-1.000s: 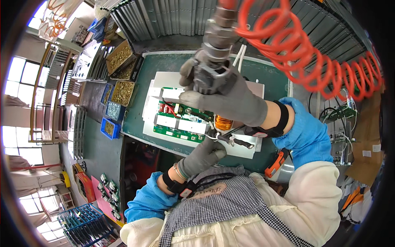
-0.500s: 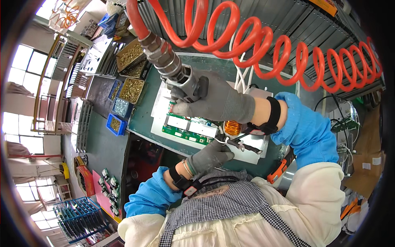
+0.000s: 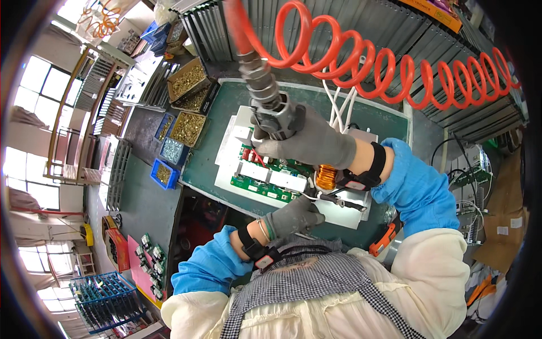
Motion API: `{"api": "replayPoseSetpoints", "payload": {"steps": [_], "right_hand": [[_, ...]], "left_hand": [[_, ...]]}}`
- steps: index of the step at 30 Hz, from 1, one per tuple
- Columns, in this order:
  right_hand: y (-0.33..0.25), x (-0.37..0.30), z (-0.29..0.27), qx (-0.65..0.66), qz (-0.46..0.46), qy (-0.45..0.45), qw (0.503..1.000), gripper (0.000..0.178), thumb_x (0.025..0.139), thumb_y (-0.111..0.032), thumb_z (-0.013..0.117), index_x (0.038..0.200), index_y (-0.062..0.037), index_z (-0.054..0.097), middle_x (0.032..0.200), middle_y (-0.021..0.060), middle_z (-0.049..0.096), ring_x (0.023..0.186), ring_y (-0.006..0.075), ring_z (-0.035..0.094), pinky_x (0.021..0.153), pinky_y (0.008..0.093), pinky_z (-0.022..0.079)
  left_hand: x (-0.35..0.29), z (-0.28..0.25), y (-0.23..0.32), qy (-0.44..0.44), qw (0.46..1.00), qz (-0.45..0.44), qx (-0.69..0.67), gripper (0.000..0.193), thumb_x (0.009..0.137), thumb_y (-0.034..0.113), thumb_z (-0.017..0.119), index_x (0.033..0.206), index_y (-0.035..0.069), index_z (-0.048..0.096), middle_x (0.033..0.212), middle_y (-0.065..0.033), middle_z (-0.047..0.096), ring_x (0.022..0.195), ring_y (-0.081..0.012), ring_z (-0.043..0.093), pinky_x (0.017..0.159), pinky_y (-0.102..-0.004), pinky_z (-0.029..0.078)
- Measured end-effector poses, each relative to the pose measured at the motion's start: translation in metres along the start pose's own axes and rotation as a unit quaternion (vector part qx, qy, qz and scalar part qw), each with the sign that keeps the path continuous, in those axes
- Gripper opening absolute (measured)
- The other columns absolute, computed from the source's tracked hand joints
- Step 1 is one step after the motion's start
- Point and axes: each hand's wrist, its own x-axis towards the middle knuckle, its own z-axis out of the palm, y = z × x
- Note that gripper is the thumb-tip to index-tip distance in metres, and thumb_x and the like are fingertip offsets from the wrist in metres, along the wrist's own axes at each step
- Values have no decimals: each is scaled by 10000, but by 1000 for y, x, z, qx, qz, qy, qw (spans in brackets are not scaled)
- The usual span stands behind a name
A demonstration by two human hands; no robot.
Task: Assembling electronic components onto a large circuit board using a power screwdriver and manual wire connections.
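We grip a pneumatic screwdriver (image 3: 275,116) in our right hand (image 3: 307,141), the grey-gloved fingers (image 3: 271,148) wrapped tight around its dark body so that they press together with the tool between them and the palm. The tool stands nearly upright, tilted a little toward our left, its metal fitting rising to a coiled orange air hose (image 3: 395,68) that loops away to the right above the bench. The tool's tip is hidden behind our hand, so we cannot tell whether it touches anything.

Below it lies a green circuit board (image 3: 265,179) seated in a white housing (image 3: 344,212) on the green bench mat (image 3: 209,152). A copper-wound coil (image 3: 326,177) stands at the board's right end, just beside our right wrist, and white wires (image 3: 339,104) run up from the housing toward the back of the mat.

Our left hand (image 3: 293,217), also in a grey glove, rests at the near edge of the housing with its fingers (image 3: 310,210) curled and close together; we cannot tell whether they pinch anything. Both wrists wear black straps.

To our left, bins of brass screws (image 3: 188,128) sit along the mat's edge, with small blue trays (image 3: 164,174) near them. An orange-handled tool (image 3: 383,240) lies at the mat's near right corner
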Motion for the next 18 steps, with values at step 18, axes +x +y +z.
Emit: {"api": "replayPoseSetpoints", "payload": {"steps": [18], "right_hand": [[-48, -33, -5, 199, -150, 117, 961, 433, 760, -27, 620, 1171, -65, 489, 1024, 56, 556, 799, 87, 518, 557, 208, 429]], "left_hand": [[-72, -41, -84, -19, 902, 295, -314, 419, 870, 75, 535, 1267, -45, 475, 1047, -59, 573, 934, -151, 567, 810, -271, 510]]}}
